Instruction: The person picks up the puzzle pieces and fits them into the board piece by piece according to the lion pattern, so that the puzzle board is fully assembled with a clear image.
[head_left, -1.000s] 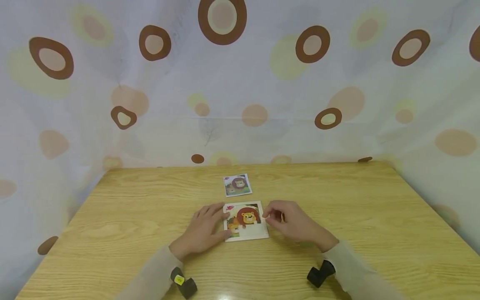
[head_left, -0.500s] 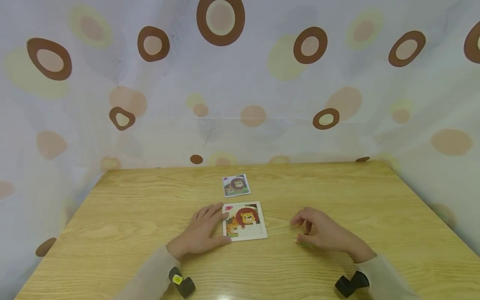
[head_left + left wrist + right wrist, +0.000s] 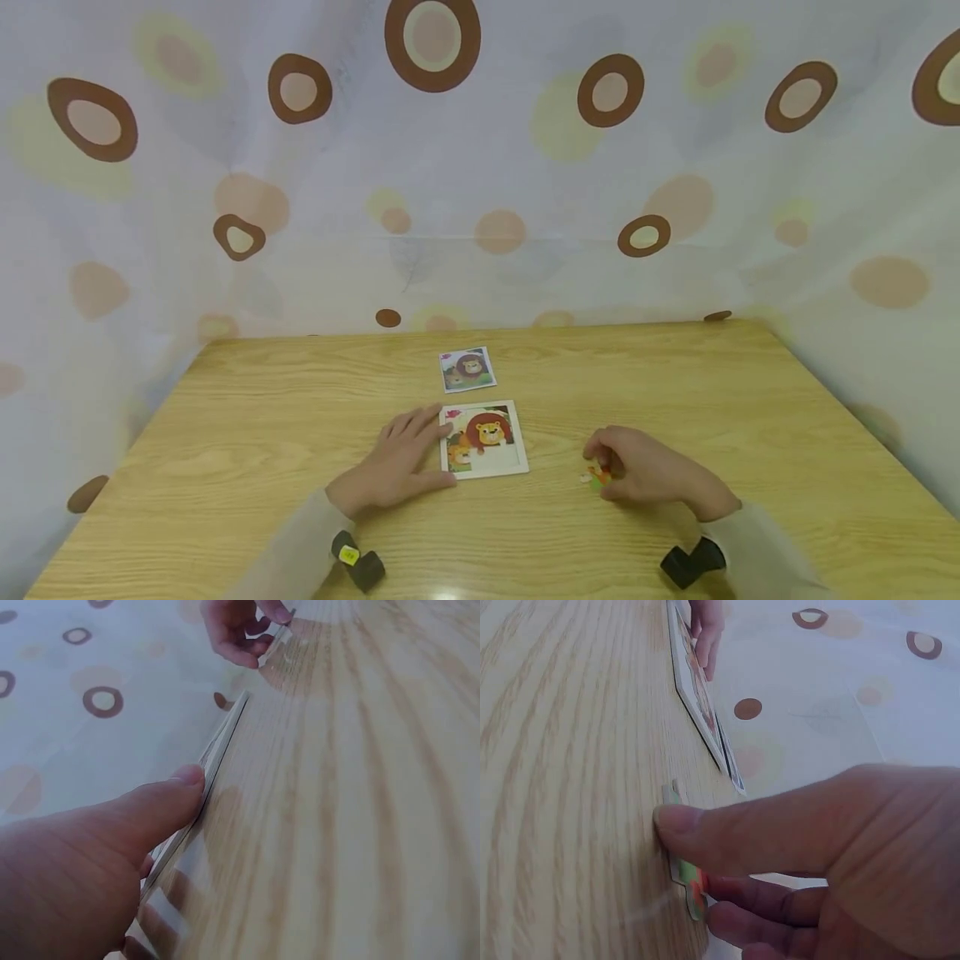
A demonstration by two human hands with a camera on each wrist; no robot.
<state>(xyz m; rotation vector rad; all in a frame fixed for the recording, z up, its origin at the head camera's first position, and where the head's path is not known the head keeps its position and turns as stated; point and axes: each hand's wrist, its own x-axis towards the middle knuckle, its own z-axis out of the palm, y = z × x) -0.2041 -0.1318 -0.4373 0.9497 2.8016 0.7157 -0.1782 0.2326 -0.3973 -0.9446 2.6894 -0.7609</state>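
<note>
A square lion jigsaw board (image 3: 489, 477) with a white frame lies mid-table, with a blank pale patch at its lower right. My left hand (image 3: 401, 462) rests along its left side, fingers spread out straight; in the left wrist view the thumb (image 3: 172, 799) touches the board's edge. To the right of the board, my right hand (image 3: 648, 468) pinches a green and orange puzzle piece (image 3: 688, 871) low over the wood. The right thumb (image 3: 705, 832) lies on one side of this piece, with curled fingers on the other.
Behind the board lies a small lion picture card (image 3: 468, 372). The wooden table (image 3: 300, 400) ends at a pale curtain (image 3: 337, 275) with brown and peach spots. Each wrist wears a black camera.
My right hand has left the board's right edge, moved right, and now pinches a puzzle piece there. My left hand stays at the board's left side.
</note>
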